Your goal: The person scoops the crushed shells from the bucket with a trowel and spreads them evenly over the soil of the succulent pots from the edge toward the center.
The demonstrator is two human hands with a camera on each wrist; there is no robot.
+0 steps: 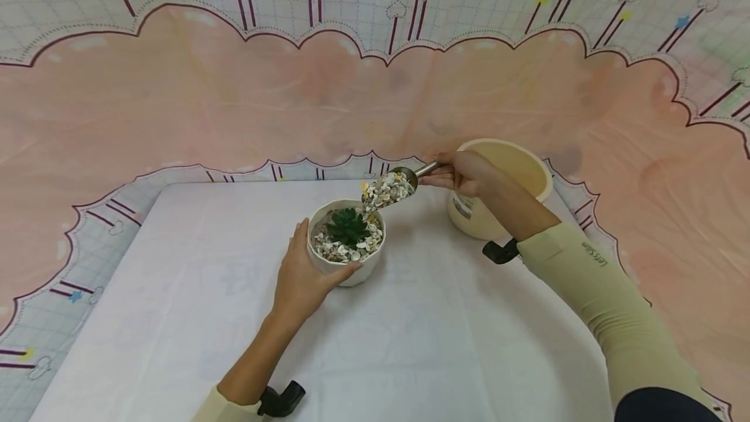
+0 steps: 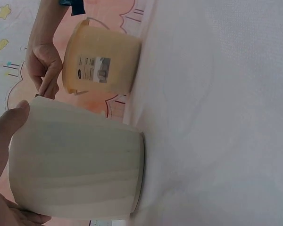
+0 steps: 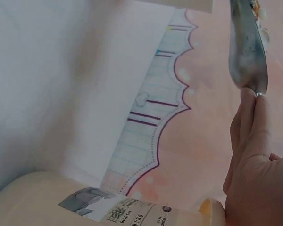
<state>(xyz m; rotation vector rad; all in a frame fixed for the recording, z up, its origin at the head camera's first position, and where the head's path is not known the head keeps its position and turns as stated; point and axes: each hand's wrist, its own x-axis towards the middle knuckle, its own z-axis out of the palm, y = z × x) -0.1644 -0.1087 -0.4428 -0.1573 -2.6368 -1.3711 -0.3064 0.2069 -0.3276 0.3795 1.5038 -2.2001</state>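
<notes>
A white faceted flowerpot [image 1: 355, 273] stands on the white table, holding a green succulent [image 1: 348, 227] ringed by pale stone chips [image 1: 334, 252]. My left hand [image 1: 306, 279] grips the pot's near left side, thumb along the front rim. In my right hand [image 1: 469, 173] is the handle of a metal scoop [image 1: 413, 178], heaped with shell-like chips [image 1: 387, 191]. The scoop's tip hangs over the pot's far right rim, tilted down toward the plant. In the right wrist view the scoop's underside [image 3: 247, 56] shows beyond the fingers. The left wrist view shows the pot's smooth side [image 2: 80, 162].
A cream plastic bucket [image 1: 480, 223] with a printed label stands at the back right, below my right forearm. The white tabletop [image 1: 410, 357] ends just behind the pot. Behind it hangs a peach cloth [image 1: 293, 109] with a scalloped pattern.
</notes>
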